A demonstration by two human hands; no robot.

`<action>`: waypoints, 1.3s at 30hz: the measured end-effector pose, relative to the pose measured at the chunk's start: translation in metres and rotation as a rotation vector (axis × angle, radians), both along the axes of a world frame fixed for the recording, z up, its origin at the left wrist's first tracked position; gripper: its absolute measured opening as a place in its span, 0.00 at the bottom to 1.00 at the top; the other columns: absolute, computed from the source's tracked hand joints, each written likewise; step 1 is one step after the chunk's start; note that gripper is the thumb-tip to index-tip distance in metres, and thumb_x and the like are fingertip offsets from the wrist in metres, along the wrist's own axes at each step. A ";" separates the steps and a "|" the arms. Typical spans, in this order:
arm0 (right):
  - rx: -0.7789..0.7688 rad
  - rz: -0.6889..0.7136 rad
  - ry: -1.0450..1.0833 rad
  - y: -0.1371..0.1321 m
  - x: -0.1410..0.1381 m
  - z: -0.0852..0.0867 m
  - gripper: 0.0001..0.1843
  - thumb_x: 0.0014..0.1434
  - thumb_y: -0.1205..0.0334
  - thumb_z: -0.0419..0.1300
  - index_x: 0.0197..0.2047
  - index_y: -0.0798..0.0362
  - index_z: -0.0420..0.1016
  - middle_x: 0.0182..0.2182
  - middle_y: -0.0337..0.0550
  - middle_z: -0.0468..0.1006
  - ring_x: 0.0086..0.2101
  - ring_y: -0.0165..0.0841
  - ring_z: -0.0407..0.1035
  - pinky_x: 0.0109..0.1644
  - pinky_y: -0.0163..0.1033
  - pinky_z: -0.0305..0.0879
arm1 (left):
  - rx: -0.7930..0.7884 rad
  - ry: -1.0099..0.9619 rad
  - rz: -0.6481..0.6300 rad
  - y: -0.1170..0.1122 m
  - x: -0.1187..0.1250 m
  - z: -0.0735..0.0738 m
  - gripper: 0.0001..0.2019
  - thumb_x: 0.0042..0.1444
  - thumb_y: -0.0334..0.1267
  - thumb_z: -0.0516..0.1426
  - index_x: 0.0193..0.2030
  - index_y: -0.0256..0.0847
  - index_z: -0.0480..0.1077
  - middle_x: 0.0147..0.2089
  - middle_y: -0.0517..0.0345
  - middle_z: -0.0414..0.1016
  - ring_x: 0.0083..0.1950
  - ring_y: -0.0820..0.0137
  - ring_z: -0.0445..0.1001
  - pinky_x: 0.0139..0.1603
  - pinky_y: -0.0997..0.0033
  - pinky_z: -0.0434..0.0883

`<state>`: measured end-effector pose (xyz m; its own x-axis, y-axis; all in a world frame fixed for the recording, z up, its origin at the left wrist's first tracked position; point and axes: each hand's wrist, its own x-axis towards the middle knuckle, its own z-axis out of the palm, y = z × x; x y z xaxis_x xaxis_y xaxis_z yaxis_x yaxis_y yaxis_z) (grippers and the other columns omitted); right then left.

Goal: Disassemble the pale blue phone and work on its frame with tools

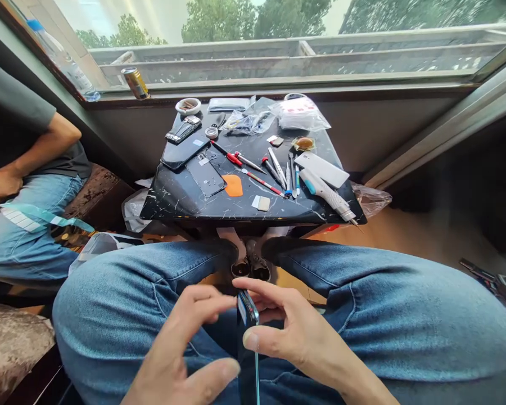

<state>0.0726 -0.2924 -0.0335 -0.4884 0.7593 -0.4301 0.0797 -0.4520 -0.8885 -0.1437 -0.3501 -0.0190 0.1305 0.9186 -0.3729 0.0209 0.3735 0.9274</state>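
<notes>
Over my lap in blue jeans (362,304), my right hand (290,332) pinches the top of a dark phone (248,337) held on edge, thumb on the near side and forefinger over its upper corner. My left hand (181,349) is on the phone's left side with curled fingers reaching toward it and the thumb near its lower part; whether it grips the phone is unclear.
A small black marble table (172,197) ahead carries red-handled screwdrivers (236,159), an orange pick (233,185), tweezers, a white electric tool (326,194), dark phone parts (181,152) and plastic bags (299,112). Another person in jeans (21,225) sits at left. A can (135,82) stands on the window sill.
</notes>
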 end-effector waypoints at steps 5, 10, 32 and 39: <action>-0.081 0.028 -0.010 -0.021 -0.011 -0.011 0.24 0.55 0.56 0.70 0.56 0.44 0.78 0.39 0.38 0.81 0.38 0.36 0.74 0.41 0.36 0.70 | -0.012 0.003 -0.068 0.001 0.021 -0.023 0.20 0.49 0.38 0.70 0.50 0.50 0.77 0.60 0.50 0.64 0.59 0.54 0.69 0.54 0.65 0.74; -0.093 0.004 -0.062 -0.030 -0.012 -0.020 0.23 0.57 0.49 0.68 0.54 0.46 0.77 0.36 0.38 0.78 0.37 0.36 0.73 0.40 0.37 0.69 | -0.113 -0.096 -0.073 0.000 0.022 -0.029 0.17 0.51 0.34 0.68 0.47 0.49 0.73 0.55 0.53 0.64 0.57 0.58 0.69 0.53 0.65 0.74; 0.014 0.017 -0.235 -0.020 -0.016 -0.033 0.08 0.63 0.54 0.60 0.41 0.48 0.76 0.45 0.41 0.72 0.44 0.35 0.71 0.43 0.36 0.70 | -0.271 -0.191 -0.062 0.009 0.017 -0.046 0.08 0.63 0.37 0.56 0.48 0.46 0.72 0.51 0.56 0.69 0.54 0.66 0.68 0.47 0.75 0.69; -0.041 -0.013 -0.224 -0.024 -0.016 -0.045 0.09 0.61 0.56 0.62 0.43 0.49 0.76 0.42 0.39 0.72 0.43 0.34 0.71 0.44 0.36 0.69 | -0.357 -0.263 -0.061 0.009 0.019 -0.050 0.06 0.62 0.38 0.57 0.46 0.44 0.68 0.45 0.58 0.69 0.45 0.69 0.69 0.42 0.74 0.69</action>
<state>0.0570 -0.3168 -0.0780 -0.3673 0.7449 -0.5570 0.2665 -0.4895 -0.8303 -0.1248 -0.3411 -0.0695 0.3131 0.7261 -0.6121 -0.1668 0.6766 0.7172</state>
